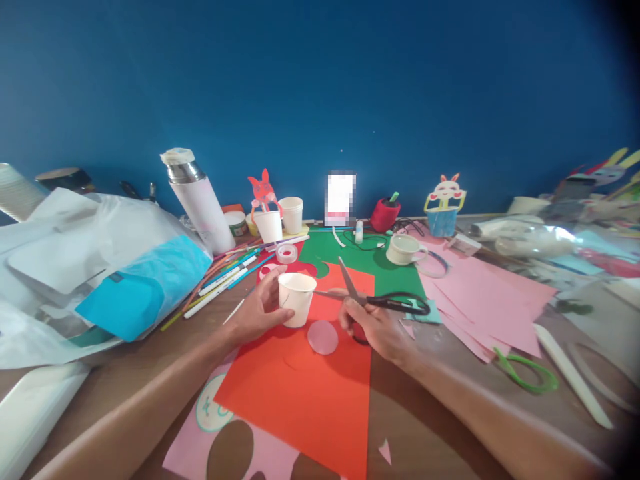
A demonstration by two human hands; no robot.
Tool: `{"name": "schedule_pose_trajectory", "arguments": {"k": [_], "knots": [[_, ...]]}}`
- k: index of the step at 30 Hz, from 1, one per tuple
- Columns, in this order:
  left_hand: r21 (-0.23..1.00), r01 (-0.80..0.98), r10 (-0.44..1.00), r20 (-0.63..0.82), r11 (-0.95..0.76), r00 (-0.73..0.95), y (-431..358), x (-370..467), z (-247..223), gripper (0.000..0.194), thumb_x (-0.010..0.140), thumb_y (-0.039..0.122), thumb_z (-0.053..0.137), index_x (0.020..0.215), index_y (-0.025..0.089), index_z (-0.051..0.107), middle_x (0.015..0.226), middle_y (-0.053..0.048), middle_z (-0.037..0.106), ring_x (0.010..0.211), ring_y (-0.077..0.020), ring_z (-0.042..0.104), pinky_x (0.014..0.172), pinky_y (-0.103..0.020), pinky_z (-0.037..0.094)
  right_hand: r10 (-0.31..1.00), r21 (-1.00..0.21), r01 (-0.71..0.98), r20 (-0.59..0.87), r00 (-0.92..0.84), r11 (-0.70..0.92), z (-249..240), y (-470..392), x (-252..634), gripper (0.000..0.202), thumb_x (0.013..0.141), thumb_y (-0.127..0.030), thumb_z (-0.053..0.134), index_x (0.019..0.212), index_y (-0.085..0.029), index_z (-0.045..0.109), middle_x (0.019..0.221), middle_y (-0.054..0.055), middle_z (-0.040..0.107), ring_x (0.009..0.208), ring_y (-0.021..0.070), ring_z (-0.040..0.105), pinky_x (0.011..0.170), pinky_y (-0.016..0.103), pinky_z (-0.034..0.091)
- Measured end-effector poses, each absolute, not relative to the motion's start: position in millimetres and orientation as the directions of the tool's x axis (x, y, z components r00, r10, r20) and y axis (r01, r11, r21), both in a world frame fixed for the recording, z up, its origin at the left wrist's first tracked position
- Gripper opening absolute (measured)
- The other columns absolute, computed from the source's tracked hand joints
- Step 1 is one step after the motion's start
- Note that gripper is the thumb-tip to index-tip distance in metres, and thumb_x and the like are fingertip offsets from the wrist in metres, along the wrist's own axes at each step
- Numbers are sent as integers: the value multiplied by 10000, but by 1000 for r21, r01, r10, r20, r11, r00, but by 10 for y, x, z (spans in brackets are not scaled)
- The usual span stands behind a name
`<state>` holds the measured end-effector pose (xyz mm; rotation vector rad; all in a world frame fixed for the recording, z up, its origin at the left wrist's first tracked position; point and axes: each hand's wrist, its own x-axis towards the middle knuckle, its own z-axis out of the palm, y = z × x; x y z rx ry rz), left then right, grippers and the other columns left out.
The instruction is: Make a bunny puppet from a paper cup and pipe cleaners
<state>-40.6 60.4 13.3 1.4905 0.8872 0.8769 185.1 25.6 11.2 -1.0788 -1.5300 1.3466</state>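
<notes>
A white paper cup (299, 300) is gripped by my left hand (263, 308), with the thumb across its front and the fingers behind its left side. A thin dark line shows on the cup's side. My right hand (365, 323) holds black-handled scissors (395, 302), their blades spread apart and one tip close to the cup's rim. Below the cup lies a pink paper circle (323, 337) on a large orange-red sheet (310, 393). Pink paper with round cut-outs (280, 453) sticks out from under that sheet.
Markers (220, 293), a tape roll (287, 253) and a tall flask (197, 200) stand or lie to the left, near a plastic bag (100, 247). Pink sheets (485, 293), green scissors (527, 380) and a mug (403, 249) are right. Decorated cups (441, 221) stand behind.
</notes>
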Motion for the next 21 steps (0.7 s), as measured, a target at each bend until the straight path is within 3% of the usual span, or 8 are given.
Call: {"name": "schedule_pose_trajectory", "arguments": {"k": [3,6,11,17,21], "knots": [[914,270,916,203,-304,345,550,-386,129,774,689,298,619,1334,189,205,1374,-130,304,1260,-266,279,1029,-399,230,946,-989,-105,-62,-318,-100,116,279,1832,416,846,-468,378,626,-154,540,552,-28,444,488,78,394,569,234,387],[790,456,898,261,-409,354,508,-401,159,816,668,302,631,1348,175,199,1397,-128,259,1283,-287,213,1052,-427,158,945,-986,-134,-54,-324,-102,113,283,1849,386,845,-464,389,695,-154,563,564,-31,452,485,74,386,573,233,384],[822,382,879,269,-423,395,515,-462,197,856,616,326,676,1337,193,236,1369,-115,320,1242,-309,292,1005,-409,273,947,-999,23,35,-319,44,103,264,1894,359,849,-451,387,801,-156,586,601,-10,482,533,101,440,551,240,383],[802,437,908,304,-407,288,516,-425,218,453,704,329,593,1124,189,500,1201,-79,499,1137,-252,427,941,-327,343,923,-967,153,136,-360,203,125,235,1898,329,867,-401,374,758,-171,583,639,-2,508,570,104,464,585,240,400],[778,471,910,351,-415,222,494,-383,212,235,774,284,499,989,190,519,1064,-60,549,1037,-203,494,864,-292,395,923,-987,98,80,-377,126,171,222,1873,352,863,-415,375,681,-169,550,635,-1,504,542,97,450,604,252,394]]}}
